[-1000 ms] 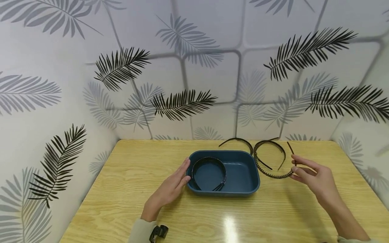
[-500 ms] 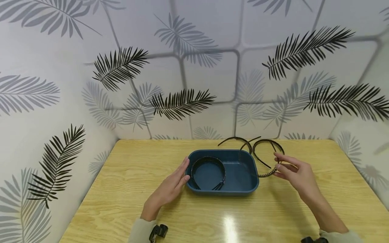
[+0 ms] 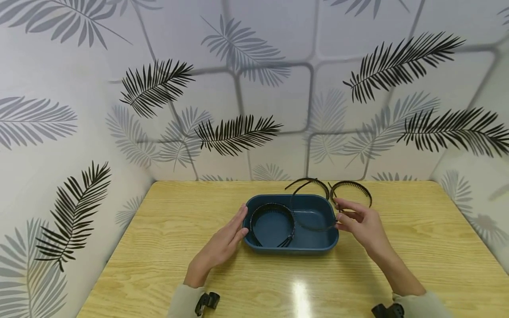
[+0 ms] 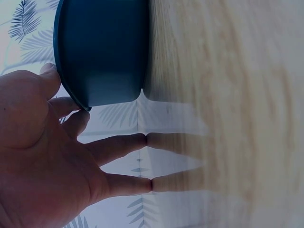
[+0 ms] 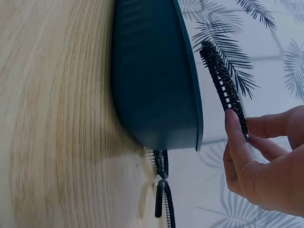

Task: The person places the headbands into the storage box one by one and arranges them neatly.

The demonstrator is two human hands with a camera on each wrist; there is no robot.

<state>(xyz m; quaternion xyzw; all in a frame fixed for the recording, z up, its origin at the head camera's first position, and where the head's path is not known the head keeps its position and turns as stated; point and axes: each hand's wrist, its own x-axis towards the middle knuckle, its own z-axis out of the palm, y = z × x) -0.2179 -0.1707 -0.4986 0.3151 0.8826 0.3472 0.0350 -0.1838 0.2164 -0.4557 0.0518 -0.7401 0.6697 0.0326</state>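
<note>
A dark blue rectangular box (image 3: 291, 250) stands on the table. My left hand (image 3: 219, 247) rests its thumb and fingertips against the box's left end; in the left wrist view two fingers of the left hand (image 4: 52, 147) touch the tabletop. My right hand (image 3: 363, 227) pinches a black toothed headband (image 3: 305, 227) between thumb and fingers, holding it over the box's right half. In the right wrist view this headband (image 5: 223, 83) sits above the rim, apart from it. Several black headbands (image 3: 293, 221) stand together in the box's left half.
Behind the box, a black headband (image 3: 324, 187) lies on the wooden table (image 3: 159, 247), partly hidden by the box. Another headband (image 3: 354, 183) lies beside it to the right. A patterned wall (image 3: 254, 88) rises at the table's back edge.
My right hand has carried the pinched headband leftward, from right of the box to above its right half. The left hand keeps its place at the box.
</note>
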